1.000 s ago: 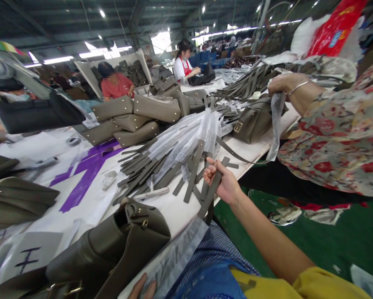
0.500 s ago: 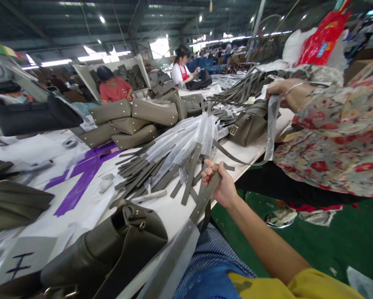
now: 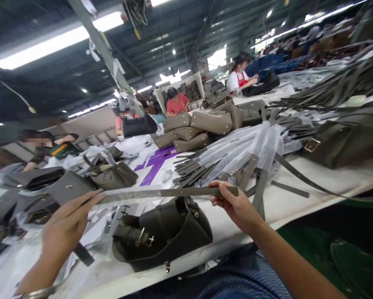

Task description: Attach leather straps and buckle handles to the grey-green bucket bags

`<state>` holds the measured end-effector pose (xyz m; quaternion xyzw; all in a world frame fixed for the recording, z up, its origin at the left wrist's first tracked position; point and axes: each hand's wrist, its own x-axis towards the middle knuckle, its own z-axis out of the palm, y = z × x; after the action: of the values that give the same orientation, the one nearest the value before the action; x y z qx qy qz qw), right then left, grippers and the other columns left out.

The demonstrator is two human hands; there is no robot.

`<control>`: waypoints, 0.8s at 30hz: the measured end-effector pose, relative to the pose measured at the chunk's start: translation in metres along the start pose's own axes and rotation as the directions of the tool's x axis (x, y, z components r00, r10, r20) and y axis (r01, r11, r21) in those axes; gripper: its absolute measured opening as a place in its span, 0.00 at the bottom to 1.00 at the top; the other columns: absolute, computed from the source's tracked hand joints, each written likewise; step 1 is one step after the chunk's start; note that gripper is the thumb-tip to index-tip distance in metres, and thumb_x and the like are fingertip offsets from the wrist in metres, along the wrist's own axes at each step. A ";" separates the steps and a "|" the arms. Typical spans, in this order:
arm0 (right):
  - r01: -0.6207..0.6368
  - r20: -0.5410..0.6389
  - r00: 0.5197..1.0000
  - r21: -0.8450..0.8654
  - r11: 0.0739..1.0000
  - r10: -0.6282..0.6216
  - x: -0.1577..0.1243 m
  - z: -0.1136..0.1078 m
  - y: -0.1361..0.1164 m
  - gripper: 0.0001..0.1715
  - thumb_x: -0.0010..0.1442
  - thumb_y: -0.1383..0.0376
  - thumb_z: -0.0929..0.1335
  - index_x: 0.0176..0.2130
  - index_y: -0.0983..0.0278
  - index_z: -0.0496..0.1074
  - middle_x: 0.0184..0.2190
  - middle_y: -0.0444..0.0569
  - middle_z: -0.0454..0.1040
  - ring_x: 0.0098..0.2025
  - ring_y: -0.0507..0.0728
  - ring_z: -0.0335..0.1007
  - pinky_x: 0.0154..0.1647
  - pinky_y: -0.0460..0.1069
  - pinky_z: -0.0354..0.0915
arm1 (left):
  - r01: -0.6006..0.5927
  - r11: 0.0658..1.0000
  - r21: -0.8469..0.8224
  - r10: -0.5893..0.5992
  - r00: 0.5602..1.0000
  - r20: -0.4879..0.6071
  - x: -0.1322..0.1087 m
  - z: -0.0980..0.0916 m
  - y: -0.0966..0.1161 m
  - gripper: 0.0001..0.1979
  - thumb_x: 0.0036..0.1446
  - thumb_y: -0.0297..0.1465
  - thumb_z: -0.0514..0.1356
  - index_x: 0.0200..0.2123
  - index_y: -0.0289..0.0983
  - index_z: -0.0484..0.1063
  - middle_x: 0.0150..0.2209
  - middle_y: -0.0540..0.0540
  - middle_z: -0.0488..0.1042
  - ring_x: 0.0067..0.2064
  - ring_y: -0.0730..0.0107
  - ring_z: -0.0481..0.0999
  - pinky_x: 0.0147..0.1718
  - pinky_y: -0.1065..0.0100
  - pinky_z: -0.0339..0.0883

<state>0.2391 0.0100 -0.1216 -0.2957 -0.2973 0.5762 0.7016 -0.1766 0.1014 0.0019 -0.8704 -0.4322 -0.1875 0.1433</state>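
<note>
A grey-olive bag strap [image 3: 189, 192] is stretched nearly level between my hands, above the table. My right hand [image 3: 236, 205] pinches its bare, punched end between thumb and fingers. Clear plastic film wraps the stretch toward my left hand [image 3: 69, 220], which is closed around the strap; a dark strap end [image 3: 84, 254] pokes out below that hand. Just beneath the strap, an olive handbag [image 3: 170, 232] with gold buckles lies on its side near the table's edge. Beyond my right hand fans a pile of film-wrapped straps [image 3: 230, 153].
Several olive bags [image 3: 211, 122] are stacked at the back, with purple tape [image 3: 155, 166] on the white table [image 3: 292, 205] before them. More bags [image 3: 70, 185] stand at left. A buckled bag [image 3: 345, 141] sits at right. Co-workers [image 3: 176, 101] work across the table.
The view has swung left and up. My left hand has come into sight on the strap, which has risen from my lap to level. The co-worker's floral sleeve at right is out of view.
</note>
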 end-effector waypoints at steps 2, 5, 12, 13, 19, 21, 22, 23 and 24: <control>-0.037 0.002 0.999 0.015 0.999 0.037 0.000 0.003 0.003 0.16 0.62 0.55 0.70 0.45 0.63 0.78 0.32 0.49 0.79 0.33 0.52 0.76 0.37 0.44 0.73 | -0.006 0.996 0.086 0.003 0.999 0.035 0.010 0.014 -0.016 0.20 0.67 0.35 0.46 0.54 0.42 0.74 0.56 0.47 0.74 0.56 0.57 0.73 0.59 0.54 0.64; -0.075 -0.015 0.997 0.044 0.996 0.076 -0.001 0.003 0.006 0.15 0.61 0.56 0.71 0.44 0.64 0.79 0.31 0.49 0.80 0.32 0.51 0.76 0.36 0.44 0.73 | 0.036 0.992 0.118 -0.050 0.991 0.122 0.010 0.033 -0.029 0.22 0.65 0.33 0.47 0.56 0.40 0.73 0.58 0.46 0.73 0.58 0.58 0.72 0.58 0.58 0.65; -0.091 -0.043 0.995 0.081 0.993 0.095 -0.004 0.002 0.003 0.14 0.60 0.57 0.72 0.43 0.63 0.79 0.31 0.49 0.80 0.32 0.52 0.76 0.34 0.44 0.73 | 0.022 0.993 0.118 -0.064 0.927 0.370 0.001 0.044 -0.025 0.29 0.61 0.33 0.52 0.66 0.37 0.61 0.64 0.41 0.65 0.62 0.52 0.68 0.61 0.53 0.60; -0.089 -0.046 0.995 0.082 0.993 0.093 -0.004 0.003 0.003 0.14 0.60 0.58 0.72 0.43 0.63 0.79 0.32 0.49 0.80 0.32 0.52 0.76 0.34 0.44 0.73 | 0.005 0.996 0.088 -0.039 0.921 0.389 0.003 0.042 -0.021 0.31 0.61 0.35 0.53 0.67 0.35 0.58 0.65 0.40 0.63 0.63 0.52 0.66 0.62 0.53 0.59; -0.106 0.041 0.994 0.071 0.992 0.103 -0.008 0.010 0.005 0.15 0.61 0.57 0.71 0.44 0.63 0.79 0.32 0.49 0.80 0.32 0.52 0.76 0.36 0.44 0.72 | 0.020 0.980 -0.196 0.050 0.937 0.347 0.046 0.017 0.064 0.28 0.66 0.43 0.51 0.66 0.39 0.60 0.66 0.43 0.63 0.65 0.56 0.64 0.64 0.55 0.55; -0.098 0.078 0.993 0.077 0.992 0.092 -0.009 0.014 0.006 0.16 0.63 0.56 0.70 0.44 0.63 0.79 0.34 0.50 0.80 0.33 0.52 0.76 0.36 0.45 0.72 | -0.018 0.943 -0.332 0.138 0.929 0.342 0.062 0.012 0.107 0.25 0.68 0.42 0.49 0.65 0.41 0.62 0.64 0.45 0.65 0.64 0.59 0.65 0.64 0.58 0.57; -0.091 0.089 0.993 0.084 0.992 0.083 -0.010 0.017 0.006 0.16 0.63 0.55 0.69 0.44 0.63 0.79 0.36 0.50 0.80 0.33 0.52 0.76 0.37 0.45 0.72 | -0.056 0.919 -0.389 0.197 0.923 0.331 0.070 0.013 0.127 0.24 0.69 0.40 0.49 0.64 0.42 0.62 0.63 0.46 0.67 0.63 0.61 0.67 0.63 0.59 0.58; -0.085 0.095 0.993 0.094 0.992 0.076 -0.010 0.019 0.006 0.17 0.64 0.55 0.69 0.44 0.63 0.79 0.37 0.50 0.80 0.34 0.52 0.76 0.37 0.46 0.72 | -0.084 0.891 -0.445 0.251 0.910 0.330 0.076 0.016 0.145 0.23 0.69 0.40 0.49 0.63 0.42 0.63 0.62 0.46 0.69 0.62 0.62 0.68 0.62 0.60 0.59; -0.081 0.097 0.993 0.104 0.991 0.071 -0.011 0.021 0.006 0.17 0.64 0.54 0.68 0.43 0.63 0.79 0.39 0.51 0.80 0.34 0.53 0.76 0.37 0.46 0.72 | -0.114 0.863 -0.492 0.305 0.894 0.329 0.081 0.020 0.160 0.22 0.69 0.39 0.49 0.62 0.41 0.65 0.61 0.46 0.71 0.60 0.62 0.70 0.61 0.61 0.61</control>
<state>0.2179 0.0019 -0.1130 -0.2411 -0.2867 0.6309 0.6794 0.0014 0.0732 0.0067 -0.9412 -0.2958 -0.0876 -0.1375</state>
